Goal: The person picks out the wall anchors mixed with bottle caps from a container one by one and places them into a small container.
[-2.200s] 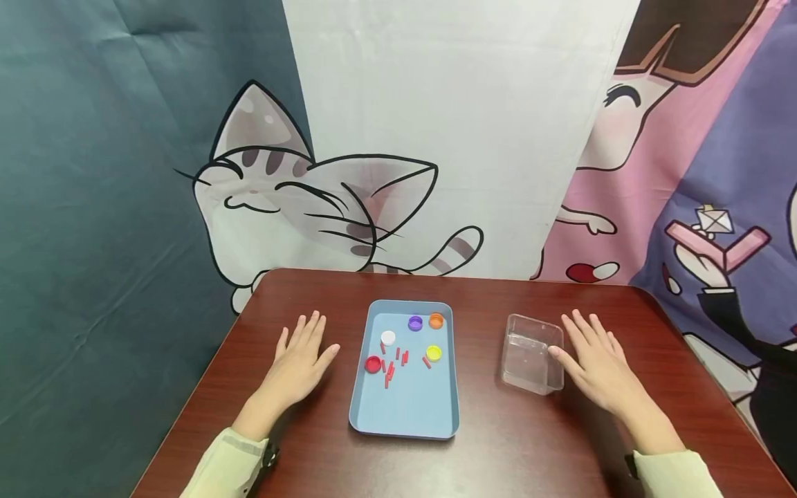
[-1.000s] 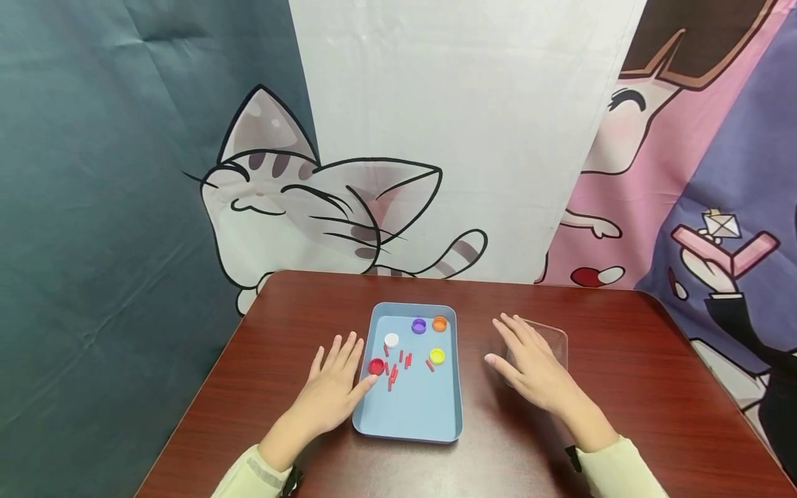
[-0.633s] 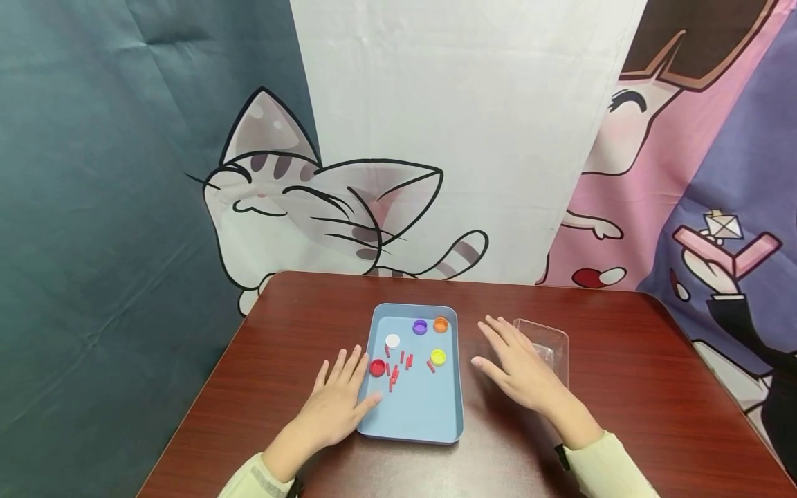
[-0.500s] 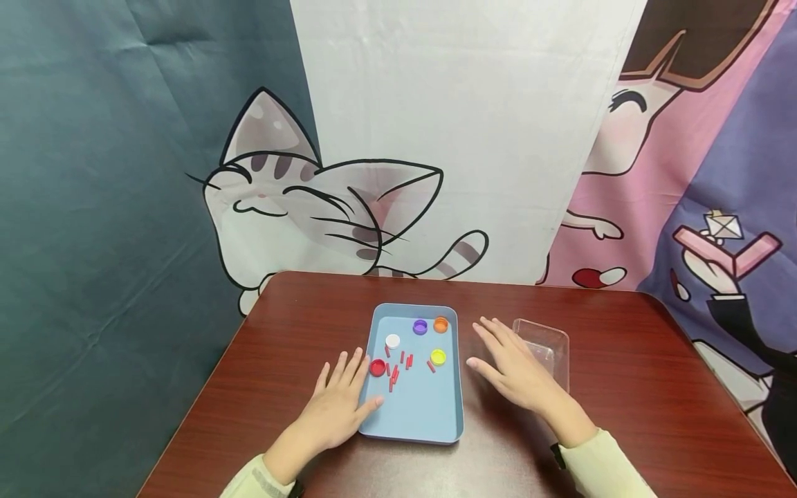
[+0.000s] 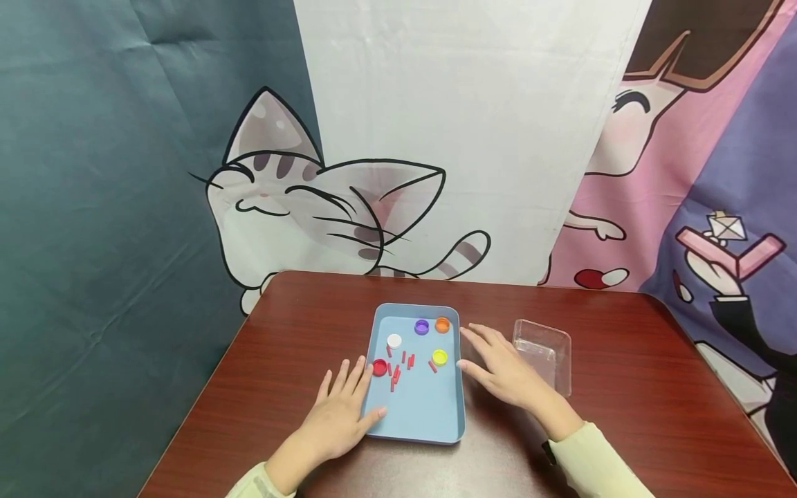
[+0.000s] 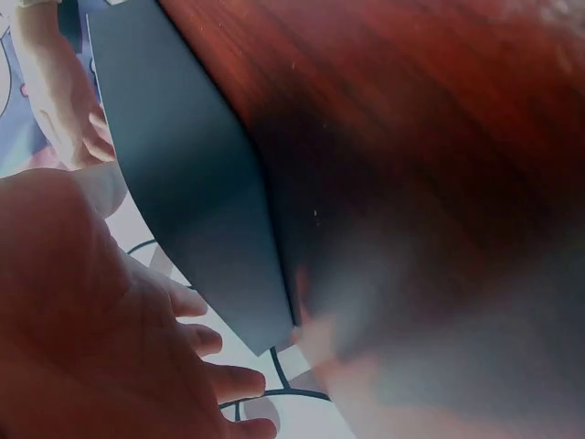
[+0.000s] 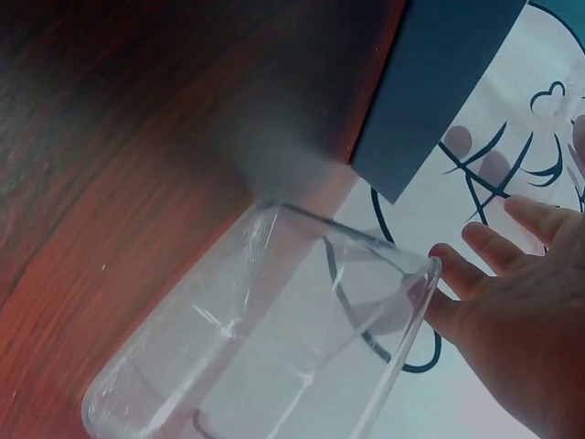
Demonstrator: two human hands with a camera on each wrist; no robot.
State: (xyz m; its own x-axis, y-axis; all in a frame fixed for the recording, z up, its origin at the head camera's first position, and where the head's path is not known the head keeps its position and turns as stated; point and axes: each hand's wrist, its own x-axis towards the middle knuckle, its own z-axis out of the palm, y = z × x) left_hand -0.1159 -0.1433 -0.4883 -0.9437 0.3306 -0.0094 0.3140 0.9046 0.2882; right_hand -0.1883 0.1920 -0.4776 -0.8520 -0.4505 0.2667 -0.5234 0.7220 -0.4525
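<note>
A blue tray (image 5: pixel 414 418) lies on the table in the head view. In it are a red round cap (image 5: pixel 380 367), a white one (image 5: pixel 394 341), a purple one (image 5: pixel 421 327), an orange one (image 5: pixel 442 325) and a yellow one (image 5: pixel 439 357), with several short red sticks (image 5: pixel 396 372) among them. My left hand (image 5: pixel 339 415), fingers spread, is at the tray's left side, its thumb overlapping the rim. My right hand (image 5: pixel 504 370) has its fingertips right at the tray's right rim, fingers extended. Neither hand holds anything.
A clear plastic box (image 5: pixel 554 353) stands right of the tray, partly behind the right hand and forearm. The brown table (image 5: pixel 299 311) ends at a cartoon-printed cloth (image 5: pixel 486 138) behind it.
My right hand has moved left from beside the clear box, past it, to the tray's right rim. My left hand has moved right and slightly nearer to the tray's left rim.
</note>
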